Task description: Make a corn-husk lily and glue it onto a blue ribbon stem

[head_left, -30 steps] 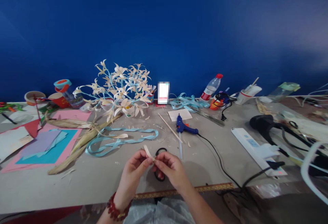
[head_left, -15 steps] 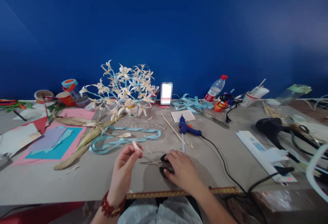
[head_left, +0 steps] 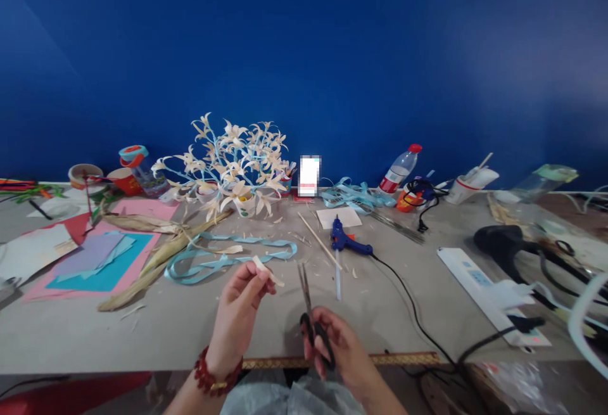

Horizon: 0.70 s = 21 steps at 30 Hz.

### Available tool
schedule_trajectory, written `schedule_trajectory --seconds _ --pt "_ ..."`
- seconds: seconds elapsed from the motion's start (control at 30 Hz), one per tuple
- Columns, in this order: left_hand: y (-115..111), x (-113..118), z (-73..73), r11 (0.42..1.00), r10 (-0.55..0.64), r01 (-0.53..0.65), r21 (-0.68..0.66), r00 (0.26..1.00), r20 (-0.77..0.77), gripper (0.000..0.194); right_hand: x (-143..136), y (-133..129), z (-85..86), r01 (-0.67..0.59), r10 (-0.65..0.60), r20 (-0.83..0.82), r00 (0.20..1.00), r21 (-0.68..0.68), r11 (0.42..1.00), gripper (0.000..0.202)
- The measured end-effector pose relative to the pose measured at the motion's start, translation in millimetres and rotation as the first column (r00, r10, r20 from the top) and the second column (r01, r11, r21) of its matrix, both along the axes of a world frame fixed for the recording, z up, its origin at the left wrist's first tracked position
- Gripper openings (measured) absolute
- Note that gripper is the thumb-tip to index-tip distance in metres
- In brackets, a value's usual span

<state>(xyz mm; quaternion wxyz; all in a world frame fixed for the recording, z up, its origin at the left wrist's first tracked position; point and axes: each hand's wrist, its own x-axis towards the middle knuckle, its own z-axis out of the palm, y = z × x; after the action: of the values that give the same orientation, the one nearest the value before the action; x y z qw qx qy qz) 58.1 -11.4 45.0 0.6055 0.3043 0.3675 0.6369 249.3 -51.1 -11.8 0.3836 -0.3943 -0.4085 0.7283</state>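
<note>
Between thumb and fingers, my left hand [head_left: 244, 294] pinches a small cream strip [head_left: 268, 274] of husk-like material. My right hand [head_left: 338, 342] is wrapped round the black handles of a pair of scissors [head_left: 308, 301], whose blades point up and away, slightly apart. The scissors are to the right of the strip and do not touch it. Beyond my left hand a light blue ribbon [head_left: 190, 275] lies in loops. A blue glue gun [head_left: 351, 244] rests beyond my right hand, near a thin wooden stick [head_left: 319, 241].
Cream flowers [head_left: 232, 161] on blue stems stand at the back in cups [head_left: 246, 206]. Coloured paper [head_left: 99, 266] and dried husks [head_left: 164, 253] lie left. On the right are a power strip [head_left: 489, 294], black cables and a bottle [head_left: 401, 168].
My right hand has picked the scissors up off the table and turned their blades from pointing left to pointing away. My left hand has shifted slightly right, with the strip now tilted differently.
</note>
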Motion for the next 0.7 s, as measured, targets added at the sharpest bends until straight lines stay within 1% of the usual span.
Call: schedule_trajectory --seconds 0.1,0.2,0.27,0.33,0.47,0.7 --pt "1 10 0.4 1.000 -0.018 0.018 0.009 1.000 -0.004 0.016 -15 -9 7.0 -0.014 0.016 -0.044 0.999 0.048 0.999 0.063" --pt "-1 19 0.1 0.999 -0.038 0.039 0.021 0.998 -0.051 0.017 -22 -8 12.6 0.043 -0.041 -0.052 0.998 0.050 0.998 0.063" --pt "-3 21 -0.7 0.998 -0.048 0.050 0.036 0.996 -0.078 0.018 -22 -6 13.0 0.056 -0.053 -0.072 0.996 0.050 0.997 0.061" --pt "-3 22 -1.7 0.997 -0.058 0.063 0.045 0.994 -0.095 0.018 -21 -4 11.7 0.044 -0.039 -0.079 0.996 0.051 0.998 0.060" --pt "-4 20 -2.2 0.996 -0.067 0.073 0.043 0.989 -0.132 0.019 -17 -2 9.8 0.039 -0.036 -0.053 0.998 0.048 0.998 0.058" --pt "-5 21 -0.1 0.997 -0.058 0.063 0.033 0.988 -0.144 0.020 -18 -1 16.6 0.071 -0.070 -0.009 0.997 0.077 0.994 0.059"
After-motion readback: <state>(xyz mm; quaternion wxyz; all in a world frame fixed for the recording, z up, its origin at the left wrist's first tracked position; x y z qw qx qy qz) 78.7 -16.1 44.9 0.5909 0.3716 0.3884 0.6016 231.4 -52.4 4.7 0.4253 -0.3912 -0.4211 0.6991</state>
